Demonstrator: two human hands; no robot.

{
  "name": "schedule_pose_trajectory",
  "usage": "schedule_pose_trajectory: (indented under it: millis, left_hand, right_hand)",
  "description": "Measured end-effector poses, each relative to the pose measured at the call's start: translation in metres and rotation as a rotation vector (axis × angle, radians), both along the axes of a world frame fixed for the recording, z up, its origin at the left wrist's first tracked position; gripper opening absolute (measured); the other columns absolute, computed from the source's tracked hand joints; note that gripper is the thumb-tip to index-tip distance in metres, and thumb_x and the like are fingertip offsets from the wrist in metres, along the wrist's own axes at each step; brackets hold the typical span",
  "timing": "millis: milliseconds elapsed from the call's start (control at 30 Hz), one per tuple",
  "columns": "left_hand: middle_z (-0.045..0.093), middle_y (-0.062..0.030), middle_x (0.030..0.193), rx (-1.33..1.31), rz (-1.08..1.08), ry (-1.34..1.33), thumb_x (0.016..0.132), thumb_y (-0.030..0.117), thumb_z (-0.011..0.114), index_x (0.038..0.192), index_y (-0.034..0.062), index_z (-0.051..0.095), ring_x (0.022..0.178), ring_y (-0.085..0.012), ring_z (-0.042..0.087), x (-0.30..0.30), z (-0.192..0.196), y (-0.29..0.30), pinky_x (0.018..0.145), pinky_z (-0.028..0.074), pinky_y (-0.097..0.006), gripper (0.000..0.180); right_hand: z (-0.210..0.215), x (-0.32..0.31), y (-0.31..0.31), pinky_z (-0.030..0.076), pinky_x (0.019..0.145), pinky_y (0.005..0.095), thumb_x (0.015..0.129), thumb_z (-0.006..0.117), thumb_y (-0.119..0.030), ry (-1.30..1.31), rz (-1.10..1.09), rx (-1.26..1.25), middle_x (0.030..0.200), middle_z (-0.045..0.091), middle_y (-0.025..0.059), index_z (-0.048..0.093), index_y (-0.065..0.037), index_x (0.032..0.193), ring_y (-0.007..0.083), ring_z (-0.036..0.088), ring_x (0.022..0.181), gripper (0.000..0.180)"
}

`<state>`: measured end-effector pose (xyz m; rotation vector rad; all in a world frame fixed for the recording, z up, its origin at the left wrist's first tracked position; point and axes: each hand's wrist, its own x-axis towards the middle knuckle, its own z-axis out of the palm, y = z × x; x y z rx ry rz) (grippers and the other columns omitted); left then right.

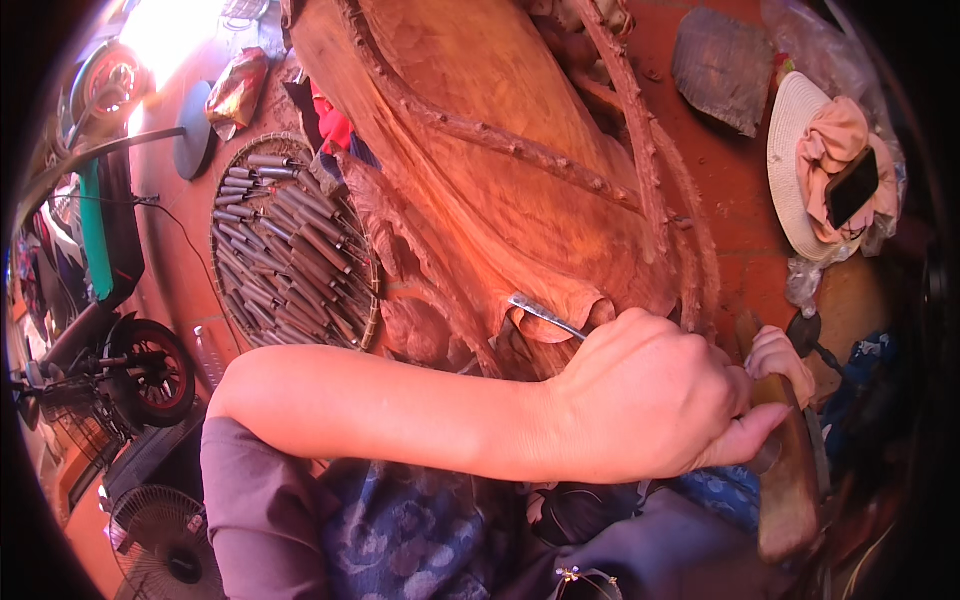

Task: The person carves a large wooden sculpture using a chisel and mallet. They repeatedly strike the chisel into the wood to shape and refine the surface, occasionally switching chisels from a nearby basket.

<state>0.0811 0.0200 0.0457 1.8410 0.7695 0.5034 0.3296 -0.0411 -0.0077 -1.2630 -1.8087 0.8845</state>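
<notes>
My left hand (655,400) is wrapped round a gouge, its forearm lying across the view from the left. The steel blade (545,315) of the gouge points up and left, its tip at a curled edge of a large reddish-brown wood carving (480,190). The gouge's handle is mostly hidden in the fist. At the right, my right hand (780,362) is closed on a wooden mallet (787,500). The mallet's thick lower part lies close against the handle end by my left thumb; whether they touch I cannot tell. Carved stem-like ridges cross the carving.
A round woven tray (372,315) full of several carving tools sits left of the carving. Farther left are a black wheel (150,372) and a fan (165,545). At the right lie a wood block (722,70) and a white hat (795,190) with cloth and a phone (852,188).
</notes>
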Motion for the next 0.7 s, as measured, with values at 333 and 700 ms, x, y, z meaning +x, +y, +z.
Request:
schedule_pose_trajectory:
  millis: [333, 700]
  left_hand:
    - [0.065, -0.0083, 0.063, 0.015, -0.008, 0.041, 0.097, 0.038, 0.06, 0.086, 0.0095, 0.071, 0.053, -0.0277, 0.065, -0.003, -0.005, -0.001, 0.046, 0.051, -0.039, 0.033]
    - [0.058, -0.0131, 0.054, 0.044, 0.028, 0.089, 0.098, 0.044, 0.057, 0.067, 0.0086, 0.064, 0.046, -0.0346, 0.059, -0.002, -0.005, 0.001, 0.043, 0.047, -0.044, 0.047]
  right_hand:
    - [-0.011, 0.007, 0.001, 0.046, 0.069, 0.0376, 0.069, 0.081, 0.002, -0.146, 0.037, 0.009, 0.069, 0.054, 0.0066, 0.051, -0.007, 0.08, 0.0233, 0.054, 0.064, 0.033]
    - [-0.019, 0.013, 0.019, 0.049, 0.073, 0.0407, 0.065, 0.08, 0.007, -0.122, 0.063, 0.18, 0.07, 0.056, 0.0068, 0.05, -0.008, 0.082, 0.0243, 0.056, 0.064, 0.037]
